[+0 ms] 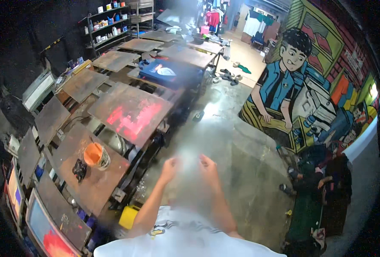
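Observation:
My left hand (169,168) and my right hand (209,166) are raised in front of my white shirt (190,240), above the floor of the walkway. They are level with each other, a small distance apart. The fingers of both look curled inward and closed. A hazy smear runs down the middle of the view between them and covers the fingertips, so anything pinched there is hidden. Neither hand touches the work boards to the left. Closest on that side is a board with red paint (132,113).
An orange-lined bucket (96,156) and a crumpled black bag (79,170) sit on a near board. A blue printed garment (168,73) lies on a farther one. Below the boards is a yellow container (129,217). Clothes (310,201) are heaped at right; shoes (228,75) lie ahead.

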### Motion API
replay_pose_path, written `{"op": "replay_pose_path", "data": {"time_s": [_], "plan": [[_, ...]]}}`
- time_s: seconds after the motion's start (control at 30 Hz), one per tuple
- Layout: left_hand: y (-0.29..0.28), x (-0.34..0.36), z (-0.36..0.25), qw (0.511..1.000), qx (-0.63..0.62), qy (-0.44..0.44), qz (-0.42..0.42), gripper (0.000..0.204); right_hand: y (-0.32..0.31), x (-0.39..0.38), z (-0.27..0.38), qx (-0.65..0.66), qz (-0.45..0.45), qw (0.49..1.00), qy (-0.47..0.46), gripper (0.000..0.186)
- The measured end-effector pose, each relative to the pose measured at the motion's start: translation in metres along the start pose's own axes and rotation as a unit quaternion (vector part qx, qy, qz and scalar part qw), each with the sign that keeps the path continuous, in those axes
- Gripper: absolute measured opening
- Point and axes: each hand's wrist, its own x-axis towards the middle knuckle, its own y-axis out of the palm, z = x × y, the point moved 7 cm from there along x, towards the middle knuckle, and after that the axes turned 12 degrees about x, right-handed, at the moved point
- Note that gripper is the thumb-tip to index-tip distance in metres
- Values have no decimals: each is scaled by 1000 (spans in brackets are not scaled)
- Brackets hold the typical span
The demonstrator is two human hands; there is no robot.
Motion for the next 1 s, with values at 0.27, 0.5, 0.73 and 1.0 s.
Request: {"op": "replay_pose_path", "data": {"time_s": [0.27, 0.5, 0.73, 1.0], "plan": [[15, 121, 24, 998, -3, -35, 59, 19, 12, 116, -57, -53, 59, 997, 23, 41], [24, 209, 55, 995, -14, -96, 9, 20, -4, 247, -123, -22, 83, 995, 47, 42], [22, 321, 31, 988, -10, -110, -107, 23, -41, 410, -103, 13, 101, 993, -59, 43], [68, 404, 10, 981, 3, -128, -145, 17, -74, 527, -135, 29, 106, 993, -51, 43]]}}
